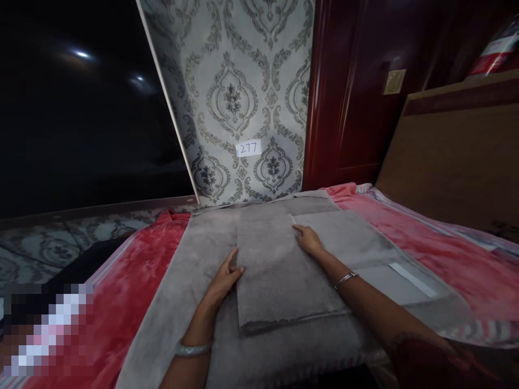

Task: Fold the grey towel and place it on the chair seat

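A folded grey plush cloth [267, 286] lies flat on a larger grey cloth [178, 259] of similar look. My left hand [223, 276] rests at the folded cloth's left edge, its thumb on the fabric and its fingers apart. Near the upper right part of the same cloth is my right hand [310, 240], with the index finger stretched out along the edge and the other fingers partly hidden. Neither hand grips anything visible. To the right, a smooth pale grey piece [377, 286] shows beside a white strip [413, 279].
Red plush blankets [141, 270] spread under the grey cloth on both sides. A dark screen [89, 119] stands at left. Patterned wallpaper bears a paper label [248, 147] reading 277. At right are a dark red door panel [344, 97], a cardboard box [462, 151] and a bottle [492, 54].
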{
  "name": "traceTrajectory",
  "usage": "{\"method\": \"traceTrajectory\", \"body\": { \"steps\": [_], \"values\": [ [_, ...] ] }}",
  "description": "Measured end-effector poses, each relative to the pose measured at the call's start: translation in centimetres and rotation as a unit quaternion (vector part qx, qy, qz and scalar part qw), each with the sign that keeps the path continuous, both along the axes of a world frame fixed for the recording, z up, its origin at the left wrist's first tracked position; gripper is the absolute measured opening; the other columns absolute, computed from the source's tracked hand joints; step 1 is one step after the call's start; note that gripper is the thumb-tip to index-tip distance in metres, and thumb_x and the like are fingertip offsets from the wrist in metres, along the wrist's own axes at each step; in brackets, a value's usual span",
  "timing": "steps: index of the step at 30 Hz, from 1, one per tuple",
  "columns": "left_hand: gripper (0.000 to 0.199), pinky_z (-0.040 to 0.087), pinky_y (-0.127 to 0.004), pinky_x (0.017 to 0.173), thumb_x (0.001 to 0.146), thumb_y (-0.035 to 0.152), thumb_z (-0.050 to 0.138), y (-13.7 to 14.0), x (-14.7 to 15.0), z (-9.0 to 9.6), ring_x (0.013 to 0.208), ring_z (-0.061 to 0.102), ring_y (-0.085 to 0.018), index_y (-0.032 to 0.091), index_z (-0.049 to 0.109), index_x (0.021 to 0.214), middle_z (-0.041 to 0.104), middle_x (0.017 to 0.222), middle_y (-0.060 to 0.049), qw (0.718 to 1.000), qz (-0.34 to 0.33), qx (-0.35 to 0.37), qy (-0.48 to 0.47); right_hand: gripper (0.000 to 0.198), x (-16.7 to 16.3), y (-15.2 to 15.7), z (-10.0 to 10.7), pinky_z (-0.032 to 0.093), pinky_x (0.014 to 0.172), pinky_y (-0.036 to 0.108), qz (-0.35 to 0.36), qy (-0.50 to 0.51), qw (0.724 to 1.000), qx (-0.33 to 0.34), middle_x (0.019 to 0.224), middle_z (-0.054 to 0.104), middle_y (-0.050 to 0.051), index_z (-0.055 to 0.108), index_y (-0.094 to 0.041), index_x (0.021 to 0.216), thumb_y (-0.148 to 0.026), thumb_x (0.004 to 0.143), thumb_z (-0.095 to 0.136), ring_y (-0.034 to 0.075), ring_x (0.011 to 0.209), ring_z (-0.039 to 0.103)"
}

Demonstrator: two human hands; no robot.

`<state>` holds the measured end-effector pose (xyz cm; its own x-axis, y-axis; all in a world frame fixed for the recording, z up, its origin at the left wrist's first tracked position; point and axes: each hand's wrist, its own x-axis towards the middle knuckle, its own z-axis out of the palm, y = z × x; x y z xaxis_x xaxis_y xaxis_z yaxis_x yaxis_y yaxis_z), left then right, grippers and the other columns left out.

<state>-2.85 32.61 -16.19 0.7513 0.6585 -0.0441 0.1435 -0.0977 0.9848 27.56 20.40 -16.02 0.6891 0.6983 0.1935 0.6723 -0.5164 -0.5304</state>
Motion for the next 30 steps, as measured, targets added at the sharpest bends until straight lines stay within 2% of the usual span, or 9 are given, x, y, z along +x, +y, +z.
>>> {"method": "traceTrajectory", "body": {
  "steps": [2,4,7,10,13,16,23,27,30],
  "values": [
    [0.11,0.032,-0.022,0.047,0.07,0.058,0.077,-0.3,-0.2,0.5,0.049,0.045,-0.011,0.02,0.023,0.158,0.052,0.061,0.006,1.0,-0.005,-0.008,0.001,0.051,-0.2,-0.9,-0.1,0.043,0.101,0.031,0.008,-0.002,1.0,0.002,0.129,0.064,0.013,0.054,-0.018,0.143,-0.023,0.092,0.048,0.022,0.116,0.06],
    [0.115,0.038,-0.023,0.05,0.068,0.056,0.08,-0.7,-0.3,1.0,0.052,0.05,-0.013,0.021,0.018,0.159,0.057,0.065,0.005,0.999,-0.025,-0.021,-0.005,0.055,-0.7,-2.1,-0.4,0.042,0.103,0.033,0.021,-0.006,1.0,0.002,0.133,0.062,0.013,0.051,-0.017,0.146,-0.027,0.092,0.05,0.023,0.119,0.058],
    [0.125,0.053,-0.031,0.073,0.063,0.053,0.084,-1.1,-0.2,1.3,0.08,0.067,-0.022,0.019,0.012,0.16,0.071,0.098,-0.007,0.997,-0.055,-0.039,-0.021,0.059,-1.6,-3.9,-0.8,0.039,0.107,0.034,0.05,-0.016,0.999,0.002,0.14,0.057,0.014,0.049,-0.015,0.147,-0.023,0.089,0.053,0.024,0.127,0.053],
    [0.128,0.051,-0.038,0.097,0.059,0.056,0.085,-1.2,0.3,1.1,0.117,0.061,-0.031,0.016,0.016,0.159,0.059,0.137,-0.017,0.999,-0.042,-0.02,-0.027,0.057,-2.3,-4.7,-1.1,0.039,0.108,0.033,0.05,-0.023,0.998,0.014,0.138,0.057,0.014,0.05,-0.016,0.146,-0.018,0.089,0.05,0.023,0.126,0.054],
    [0.125,0.039,-0.038,0.113,0.056,0.058,0.086,-1.2,0.7,0.7,0.14,0.042,-0.033,0.014,0.026,0.156,0.04,0.155,-0.018,0.999,-0.014,0.026,-0.03,0.055,-2.8,-4.8,-1.2,0.042,0.103,0.032,0.024,-0.022,0.999,0.003,0.131,0.06,0.013,0.051,-0.019,0.145,-0.017,0.09,0.047,0.022,0.118,0.059],
    [0.124,0.036,-0.039,0.116,0.055,0.059,0.086,-1.4,0.8,0.8,0.143,0.038,-0.034,0.014,0.028,0.155,0.035,0.158,-0.018,0.999,-0.007,0.029,-0.035,0.056,-3.0,-4.9,-1.2,0.043,0.099,0.031,0.016,-0.017,0.999,-0.028,0.129,0.062,0.013,0.051,-0.02,0.146,-0.015,0.09,0.046,0.023,0.115,0.06],
    [0.132,0.05,-0.042,0.103,0.056,0.059,0.087,-3.5,-0.5,1.8,0.127,0.057,-0.036,0.022,0.015,0.159,0.052,0.147,-0.018,0.998,0.016,-0.06,-0.022,0.055,-3.0,-6.1,-0.9,0.043,0.099,0.03,0.015,-0.006,1.0,-0.024,0.126,0.064,0.013,0.047,-0.018,0.148,-0.022,0.093,0.048,0.023,0.116,0.061],
    [0.138,0.048,-0.043,0.106,0.054,0.061,0.087,-5.8,-1.9,0.9,0.133,0.052,-0.037,0.021,0.009,0.16,0.051,0.147,-0.019,0.995,0.059,-0.07,-0.05,0.06,-3.1,-6.8,-1.2,0.044,0.099,0.033,0.038,0.006,0.999,-0.005,0.126,0.064,0.014,0.044,-0.016,0.149,-0.027,0.09,0.054,0.024,0.116,0.06],
    [0.124,0.038,-0.042,0.114,0.063,0.055,0.082,-7.4,-2.3,0.4,0.143,0.039,-0.034,0.023,0.012,0.16,0.039,0.157,-0.016,0.995,0.081,-0.05,-0.041,0.07,-3.2,-7.1,-1.7,0.043,0.102,0.036,0.072,0.014,0.997,0.016,0.131,0.061,0.013,0.038,-0.017,0.153,-0.028,0.086,0.057,0.024,0.119,0.058]
  ]
}}
